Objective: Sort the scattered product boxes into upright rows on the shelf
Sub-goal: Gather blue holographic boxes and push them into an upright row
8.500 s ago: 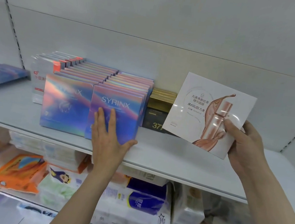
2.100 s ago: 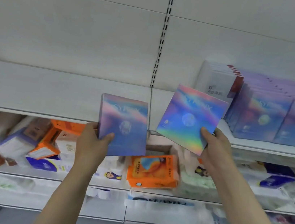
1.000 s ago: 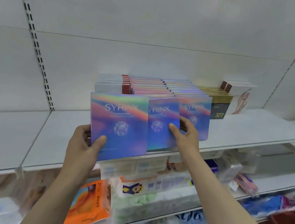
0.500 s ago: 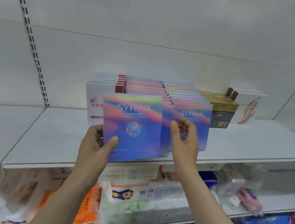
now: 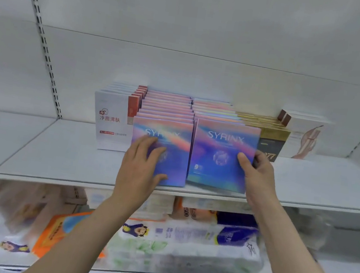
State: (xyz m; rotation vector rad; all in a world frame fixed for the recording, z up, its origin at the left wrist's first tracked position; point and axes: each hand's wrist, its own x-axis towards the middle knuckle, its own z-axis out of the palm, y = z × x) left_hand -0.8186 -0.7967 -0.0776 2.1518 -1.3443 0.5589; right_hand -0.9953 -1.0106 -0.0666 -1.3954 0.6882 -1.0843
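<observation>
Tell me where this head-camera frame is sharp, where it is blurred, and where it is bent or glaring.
Head view: SYRINX lettering on the right front box reads crisply; the left front box is softer, its lettering smeared above the left hand. Lower-shelf packs blur heavily toward the frame edges. The slotted upright leans from wide-angle distortion. Even light, faint shadows, iridescent sheen on both boxes, no harsh glare.

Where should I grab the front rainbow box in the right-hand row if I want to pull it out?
Probably by its right edge, from the right. The front rainbow box stands upright with the left row tight against its left side. The right hand already pinches that edge, thumb on the face, fingers behind beside the black and gold box.
</observation>
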